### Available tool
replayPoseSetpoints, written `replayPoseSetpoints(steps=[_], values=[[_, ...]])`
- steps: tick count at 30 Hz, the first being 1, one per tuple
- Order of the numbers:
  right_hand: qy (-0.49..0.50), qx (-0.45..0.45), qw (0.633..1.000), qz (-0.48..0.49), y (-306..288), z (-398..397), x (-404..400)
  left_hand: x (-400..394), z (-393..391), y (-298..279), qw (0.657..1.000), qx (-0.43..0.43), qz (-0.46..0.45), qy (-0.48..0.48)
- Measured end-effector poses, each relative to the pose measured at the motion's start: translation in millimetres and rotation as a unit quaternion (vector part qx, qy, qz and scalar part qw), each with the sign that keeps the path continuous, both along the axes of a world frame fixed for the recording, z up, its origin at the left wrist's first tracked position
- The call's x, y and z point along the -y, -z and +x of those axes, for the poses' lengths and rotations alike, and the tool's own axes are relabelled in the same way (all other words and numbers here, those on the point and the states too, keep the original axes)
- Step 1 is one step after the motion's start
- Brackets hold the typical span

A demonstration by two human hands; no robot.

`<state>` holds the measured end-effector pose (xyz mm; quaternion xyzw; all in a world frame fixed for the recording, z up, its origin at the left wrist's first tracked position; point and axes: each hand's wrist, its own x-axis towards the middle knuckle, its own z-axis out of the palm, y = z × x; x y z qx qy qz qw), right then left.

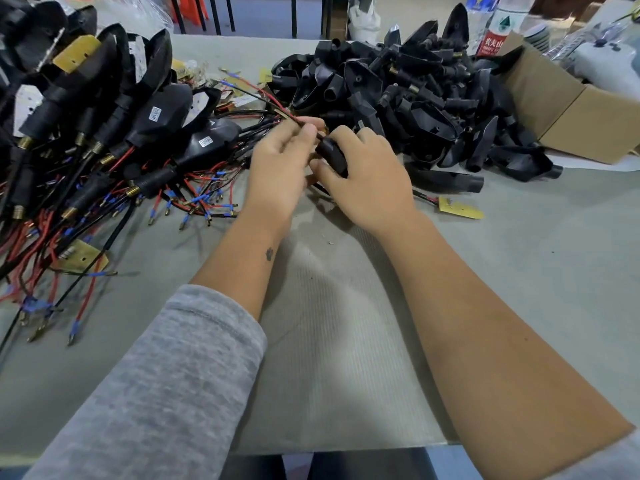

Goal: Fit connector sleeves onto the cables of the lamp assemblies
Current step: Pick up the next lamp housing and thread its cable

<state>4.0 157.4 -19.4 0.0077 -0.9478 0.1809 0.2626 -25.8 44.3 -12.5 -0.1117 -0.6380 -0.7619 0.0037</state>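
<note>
My left hand [277, 164] pinches a thin bundle of red and black cables [273, 102] that runs up and left from my fingertips. My right hand [367, 174] grips a black connector sleeve [332, 154] just right of those fingertips, with the cable end at the sleeve's mouth. A yellow circuit board [459, 208] on a short cable lies on the table just right of my right hand; whether it joins the held cables is hidden by the hand.
A heap of lamp assemblies with red, black and blue-tipped cables [90, 140] fills the left. A pile of black sleeves and housings [408, 95] lies behind my hands. A cardboard box [571, 112] and a plastic bottle [495, 29] stand at the back right on the grey table [346, 341].
</note>
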Motion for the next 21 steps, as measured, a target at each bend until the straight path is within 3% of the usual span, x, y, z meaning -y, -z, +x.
replayPoseSetpoints(steps=[9,15,17,21], values=[[0.012,0.075,0.997,0.003,4.3,-2.8,-5.0,16.7,-8.2,-3.6,0.978,-0.024,0.071,-0.195],[-0.002,0.034,0.999,-0.003,1.1,-2.8,-3.5,3.5,-3.1,-1.3,0.996,0.073,-0.004,-0.047],[-0.031,0.018,0.999,-0.001,1.1,-2.3,-0.3,-2.1,1.5,0.7,0.997,0.066,-0.048,-0.005],[-0.017,-0.006,1.000,-0.001,2.3,0.0,3.3,-1.1,2.5,-1.2,0.998,0.020,-0.056,-0.033]])
